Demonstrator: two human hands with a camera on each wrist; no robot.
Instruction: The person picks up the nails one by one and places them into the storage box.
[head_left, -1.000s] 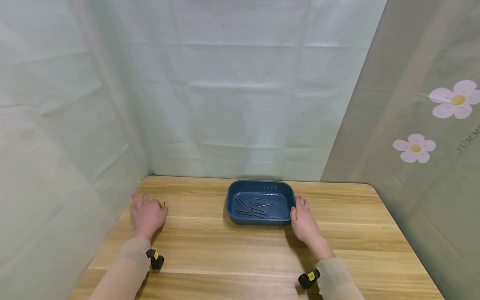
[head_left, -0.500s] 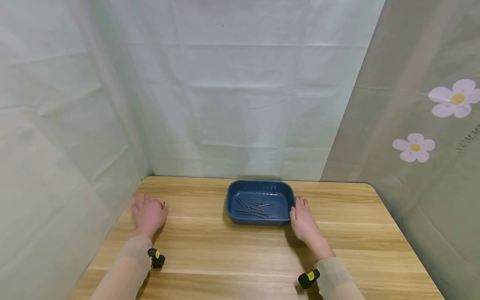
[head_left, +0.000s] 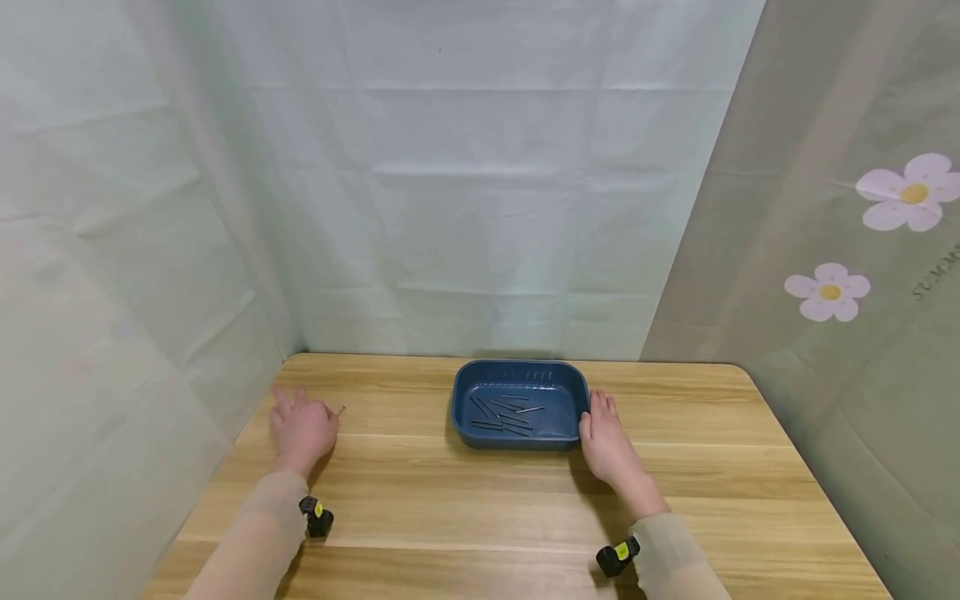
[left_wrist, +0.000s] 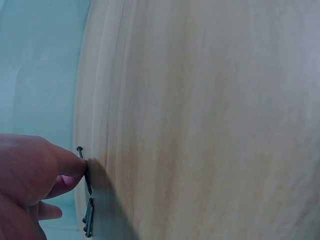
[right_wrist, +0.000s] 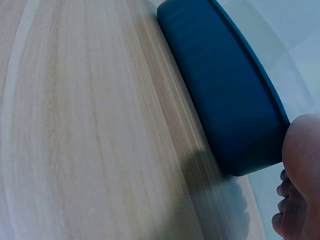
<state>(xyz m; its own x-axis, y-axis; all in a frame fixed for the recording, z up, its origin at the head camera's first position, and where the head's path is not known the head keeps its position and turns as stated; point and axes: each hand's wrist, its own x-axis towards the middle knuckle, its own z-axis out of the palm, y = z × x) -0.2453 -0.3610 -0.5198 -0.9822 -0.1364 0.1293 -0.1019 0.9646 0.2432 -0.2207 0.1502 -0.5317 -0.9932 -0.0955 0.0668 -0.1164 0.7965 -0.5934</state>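
My left hand [head_left: 303, 429] is low over the table's left part. Its thumb and index finger pinch a dark nail [left_wrist: 87, 176], whose head end sticks out past the fingertips. Beside that hand in the left wrist view, several more nails [left_wrist: 88, 217] lie close together on the wood; the hand hides them from the head view. A blue rectangular tray [head_left: 521, 443] stands near the back edge with several loose nails [head_left: 504, 414] on its bottom. Against the tray's right end rests my right hand [head_left: 609, 442], its fingers straight along the wall.
The wooden table [head_left: 450, 517] has a pale curtain [head_left: 480, 208] hanging behind its back edge. More cloth closes in the left and right sides. Each wrist carries a small black camera, the left one [head_left: 318, 518] and the right one [head_left: 617, 558].
My left hand has shifted slightly to the right. The nail it pinches has turned from nearly upright to leaning right in the head view. The right hand and the tray have stayed put.
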